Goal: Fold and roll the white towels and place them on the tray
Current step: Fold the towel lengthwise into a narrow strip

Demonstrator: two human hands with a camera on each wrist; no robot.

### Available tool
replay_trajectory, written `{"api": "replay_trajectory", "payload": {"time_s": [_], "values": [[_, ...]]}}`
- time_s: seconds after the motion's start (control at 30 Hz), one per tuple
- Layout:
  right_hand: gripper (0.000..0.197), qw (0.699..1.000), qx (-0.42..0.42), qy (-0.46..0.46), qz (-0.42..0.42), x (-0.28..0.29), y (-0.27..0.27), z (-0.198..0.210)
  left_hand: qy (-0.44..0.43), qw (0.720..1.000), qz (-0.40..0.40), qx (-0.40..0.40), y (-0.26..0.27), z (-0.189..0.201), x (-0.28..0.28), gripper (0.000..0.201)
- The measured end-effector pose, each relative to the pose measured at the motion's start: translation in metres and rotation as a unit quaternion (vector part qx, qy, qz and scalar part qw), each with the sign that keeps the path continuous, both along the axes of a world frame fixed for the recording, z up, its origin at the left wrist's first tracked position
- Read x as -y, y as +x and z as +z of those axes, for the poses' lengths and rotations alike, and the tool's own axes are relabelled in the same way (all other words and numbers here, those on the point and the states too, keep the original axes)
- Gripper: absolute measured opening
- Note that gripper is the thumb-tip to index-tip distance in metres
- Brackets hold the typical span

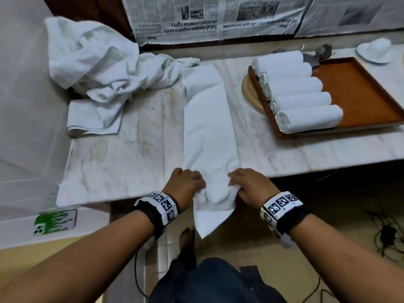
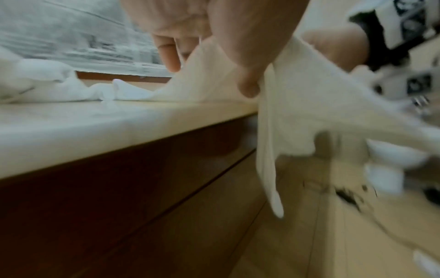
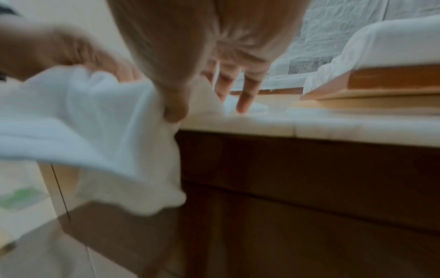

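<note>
A long folded white towel (image 1: 208,127) lies lengthwise on the marble counter (image 1: 122,162), its near end hanging over the front edge. My left hand (image 1: 188,184) grips the towel's left side at the counter edge, thumb under the cloth (image 2: 297,105). My right hand (image 1: 247,184) grips its right side, thumb pinching the cloth (image 3: 95,120). Several rolled white towels (image 1: 306,99) lie side by side on the left part of the brown tray (image 1: 360,95) at the right.
A heap of loose white towels (image 1: 96,62) and a folded one (image 1: 91,119) sit at the counter's left. A round plate (image 1: 251,95) lies under the tray's left edge, a white cup and saucer (image 1: 376,50) behind it. Newspaper (image 1: 218,16) covers the back wall. A phone (image 1: 54,221) lies lower left.
</note>
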State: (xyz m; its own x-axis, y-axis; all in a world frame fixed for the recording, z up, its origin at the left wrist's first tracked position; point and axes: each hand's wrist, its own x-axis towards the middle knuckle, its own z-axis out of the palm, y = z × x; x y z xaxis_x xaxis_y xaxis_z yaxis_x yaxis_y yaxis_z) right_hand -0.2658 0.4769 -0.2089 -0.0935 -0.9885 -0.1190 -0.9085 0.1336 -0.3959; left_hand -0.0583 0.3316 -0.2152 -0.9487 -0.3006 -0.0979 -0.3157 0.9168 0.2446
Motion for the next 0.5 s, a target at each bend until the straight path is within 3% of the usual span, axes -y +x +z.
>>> {"api": "replay_trajectory", "payload": {"time_s": [0.1,0.13,0.2,0.27,0.3,0.33,0.4,0.43,0.5], "values": [[0.017,0.985,0.055,0.163,0.017,-0.003,-0.009,0.041,0.155,0.987,0.043,0.014,0.006,0.028,-0.016,0.019],[0.014,0.972,0.093,0.211,0.034,-0.005,-0.013,0.053,0.240,0.969,0.063,0.011,0.008,0.041,-0.017,0.009],[0.025,0.947,0.219,0.231,0.033,-0.007,-0.021,0.073,0.371,0.920,0.120,-0.040,0.008,0.067,-0.019,0.013],[0.014,0.883,0.432,0.171,-0.073,-0.005,-0.023,0.088,0.437,0.852,0.249,-0.145,0.001,0.077,-0.009,0.010],[0.006,0.850,0.486,0.126,-0.158,0.003,-0.023,0.084,0.464,0.804,0.324,-0.184,-0.003,0.075,-0.001,0.008],[0.008,0.824,0.508,0.077,-0.238,0.014,-0.024,0.079,0.502,0.746,0.384,-0.210,-0.008,0.074,0.004,0.020],[0.029,0.853,0.412,0.070,-0.313,0.041,-0.024,0.049,0.582,0.640,0.452,-0.218,-0.018,0.057,0.016,0.055],[0.045,0.878,0.356,0.104,-0.303,0.048,-0.024,0.032,0.603,0.616,0.463,-0.206,-0.021,0.046,0.021,0.066],[0.071,0.885,0.301,0.153,-0.322,0.057,-0.020,0.008,0.605,0.630,0.462,-0.153,-0.024,0.027,0.026,0.072]]}}
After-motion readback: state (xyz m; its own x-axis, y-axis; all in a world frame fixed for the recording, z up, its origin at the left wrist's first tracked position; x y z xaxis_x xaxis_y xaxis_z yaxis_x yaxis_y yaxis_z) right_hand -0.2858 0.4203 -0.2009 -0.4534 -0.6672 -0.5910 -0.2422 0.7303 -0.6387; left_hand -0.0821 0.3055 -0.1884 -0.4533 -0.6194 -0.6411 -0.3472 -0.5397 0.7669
